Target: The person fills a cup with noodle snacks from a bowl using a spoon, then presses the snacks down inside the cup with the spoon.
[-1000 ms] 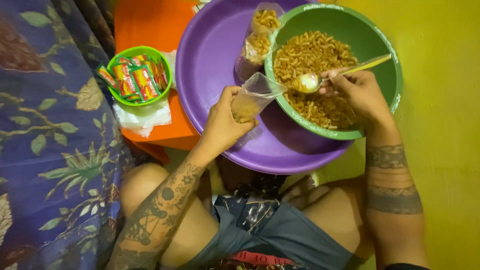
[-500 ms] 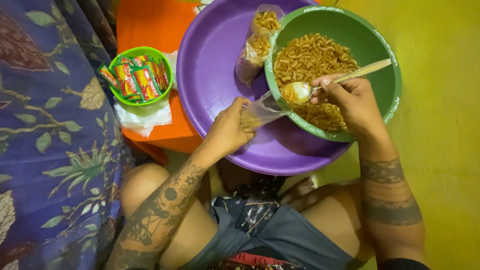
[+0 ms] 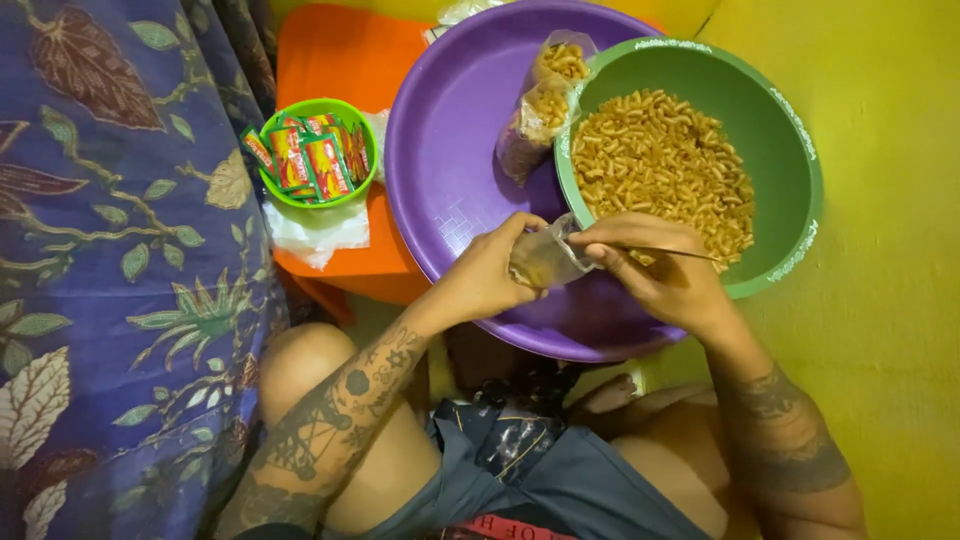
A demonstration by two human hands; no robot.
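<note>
**Filling a small bag at the bowl's rim**

At upper left, a small green bowl (image 3: 318, 150) holds red-and-yellow sachets, their print too small to make out. At centre my left hand (image 3: 490, 275) pinches a clear bag (image 3: 545, 260), its mouth hidden by my right hand (image 3: 655, 270), closed on a spoon (image 3: 680, 253) whose bowl is hidden. Filled bags (image 3: 545, 100) lie on the purple tray (image 3: 450, 160) beside the green bowl (image 3: 790, 150).

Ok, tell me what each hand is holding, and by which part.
Left hand grips a small clear bag by its side, near the open top. Right hand pinches a spoon by its handle, tipped at the bag's mouth.
</note>
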